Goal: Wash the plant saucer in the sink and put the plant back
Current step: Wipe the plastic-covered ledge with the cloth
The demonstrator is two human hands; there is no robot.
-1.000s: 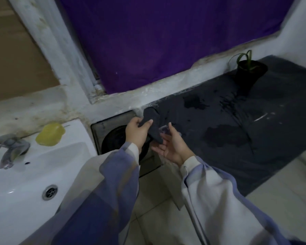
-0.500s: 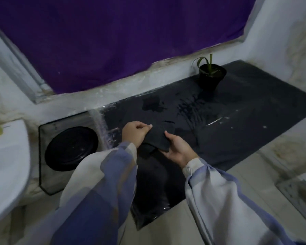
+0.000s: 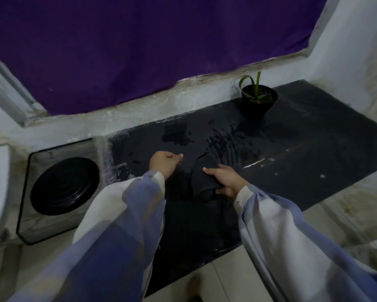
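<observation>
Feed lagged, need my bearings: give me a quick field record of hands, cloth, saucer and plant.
counter: dark, wet patches
right hand: grips the dark cloth
left hand: above the counter, apart from the dark cloth, nothing seen in it
saucer: black, lying on pale slab left of the counter, untouched
potted plant: upright at the counter's back edge, not on saucer

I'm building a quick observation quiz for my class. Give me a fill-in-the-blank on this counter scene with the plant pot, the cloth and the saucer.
1. Only the ___ hand grips the dark cloth.
2. The plant pot stands on the wet black countertop, below the ___ curtain.
3. The round black saucer lies to the ___ of the dark cloth.

Missing words: right; purple; left.
</observation>
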